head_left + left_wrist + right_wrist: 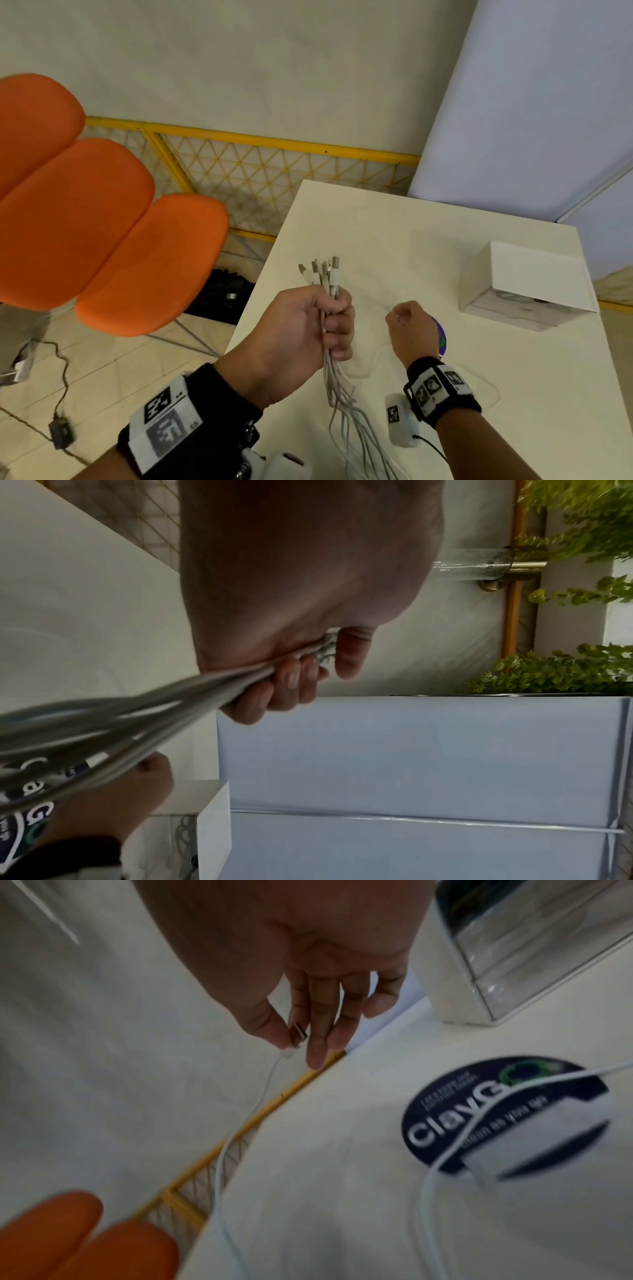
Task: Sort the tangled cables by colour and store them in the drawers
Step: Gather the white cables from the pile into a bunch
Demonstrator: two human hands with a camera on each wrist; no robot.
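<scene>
My left hand (318, 318) grips a bundle of white cables (337, 387) upright above the white table (445, 246); several plug ends (323, 270) stick up out of the fist and the cords hang down toward me. In the left wrist view the fingers (284, 680) curl round the same cables (143, 710). My right hand (407, 320) pinches the plug (297, 1034) of one more white cable (236, 1134) between thumb and fingertips, just above the table. The small drawer unit (524, 287), white with clear fronts, stands at the right.
A round dark sticker (493, 1110) lies on the table under my right wrist. Orange seats (102, 222) and a yellow mesh fence (274, 168) stand left of the table edge. A pale blue panel (534, 102) rises behind the table.
</scene>
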